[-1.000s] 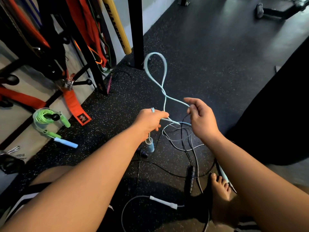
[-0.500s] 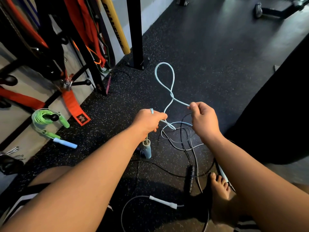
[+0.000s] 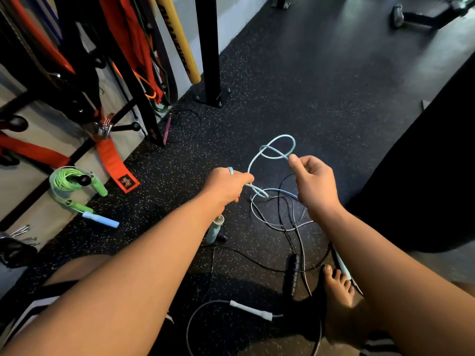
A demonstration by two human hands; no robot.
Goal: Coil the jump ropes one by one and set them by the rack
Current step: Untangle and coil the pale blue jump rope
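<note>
Left hand (image 3: 226,186) fists the blue rope (image 3: 280,138); right hand (image 3: 314,186) pinches its twisted loop at twelve o'clock. I'd flatten that twist before feeding it toward nine.

I read a pale blue rope (image 3: 280,143) over a black floor (image 3: 308,86) flecked with light speckles. Near it lie a black handle (image 3: 293,274) and a white handle (image 3: 250,310). By the black rack (image 3: 208,47) I see a lime-green rope (image 3: 64,179), an orange-red strap (image 3: 113,160) and a yellow tube (image 3: 177,39) with dark lettering, plus what may be a pink handle (image 3: 168,128).
</note>
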